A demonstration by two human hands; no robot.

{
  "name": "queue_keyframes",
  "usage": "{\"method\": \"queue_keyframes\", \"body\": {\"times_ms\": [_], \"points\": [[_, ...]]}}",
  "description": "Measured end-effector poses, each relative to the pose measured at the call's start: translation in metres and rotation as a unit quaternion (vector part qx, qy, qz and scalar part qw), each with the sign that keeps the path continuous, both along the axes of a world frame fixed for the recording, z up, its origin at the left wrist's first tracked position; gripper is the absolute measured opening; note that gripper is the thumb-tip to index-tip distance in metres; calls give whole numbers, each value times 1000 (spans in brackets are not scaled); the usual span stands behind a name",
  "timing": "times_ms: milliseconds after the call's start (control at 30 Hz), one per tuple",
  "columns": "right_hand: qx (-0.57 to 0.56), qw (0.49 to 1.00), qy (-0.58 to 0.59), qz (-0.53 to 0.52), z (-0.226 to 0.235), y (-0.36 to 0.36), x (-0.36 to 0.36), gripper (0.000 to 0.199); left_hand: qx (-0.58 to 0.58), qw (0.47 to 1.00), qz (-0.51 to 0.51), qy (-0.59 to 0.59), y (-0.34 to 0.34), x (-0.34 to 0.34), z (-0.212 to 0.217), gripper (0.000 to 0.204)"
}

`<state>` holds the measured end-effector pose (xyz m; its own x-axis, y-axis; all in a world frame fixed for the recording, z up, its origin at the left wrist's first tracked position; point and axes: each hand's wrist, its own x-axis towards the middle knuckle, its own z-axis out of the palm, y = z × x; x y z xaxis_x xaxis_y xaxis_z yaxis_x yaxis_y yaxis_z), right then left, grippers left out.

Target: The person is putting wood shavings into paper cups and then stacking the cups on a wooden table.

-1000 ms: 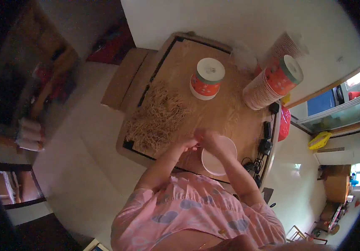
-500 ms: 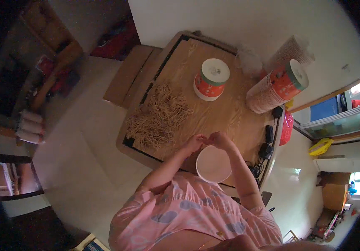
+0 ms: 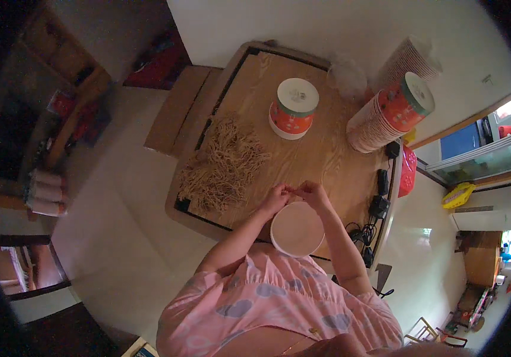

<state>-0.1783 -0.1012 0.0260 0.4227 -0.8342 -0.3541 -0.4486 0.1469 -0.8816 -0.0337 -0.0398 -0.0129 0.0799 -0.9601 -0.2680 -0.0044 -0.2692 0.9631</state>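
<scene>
A white paper tub [image 3: 298, 231] is at the table's near edge against my body, its round pale face toward me. My left hand [image 3: 277, 198] and my right hand [image 3: 313, 193] meet just beyond its far rim. The fingertips of both are pinched together; whatever is between them is too small to make out. Left of my hands lies a tangled heap of thin brown cords [image 3: 224, 166]. Farther back, a red and white paper tub [image 3: 291, 122] with a green band stands upside down, its white base up.
A tall, leaning stack of paper tubs [image 3: 374, 126] is at the table's right, with another stack [image 3: 407, 62] behind it. A clear plastic bag [image 3: 348, 77] lies by the wall. Black adapters and cables [image 3: 365, 233] line the right edge. A cardboard box [image 3: 181, 110] adjoins the table's left.
The whole view has shifted slightly. My hands stay together at the tub's far rim, with the fingertips in a slightly different pinch. The tub remains against my body.
</scene>
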Motion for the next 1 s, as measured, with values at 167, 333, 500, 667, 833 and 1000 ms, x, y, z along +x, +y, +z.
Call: {"method": "queue_keyframes", "body": {"times_ms": [167, 333, 500, 667, 833, 1000], "points": [[5, 995, -103, 2, -9, 1, -3, 10, 45, 997, -22, 58, 2, 0, 8, 18], [0, 994, -112, -18, 1, 4, 3, 5, 47, 997, -17, 50, 5, 2, 17, 20], [-37, 992, -110, -55, -10, 4, 4, 7, -3, 999, -15, 28, 5, 0, 9, 20], [-15, 988, -52, -144, -10, -3, 2, 24, -16, 1000, 11, -12, 6, -2, 8, 17], [40, 988, 145, -19, 7, -4, 12, 40, -28, 999, 23, -8, 8, -4, 11, 14], [-44, 994, 87, 45, 0, -3, 5, 41, -72, 997, 6, 32, 5, -6, -4, 12]]}}
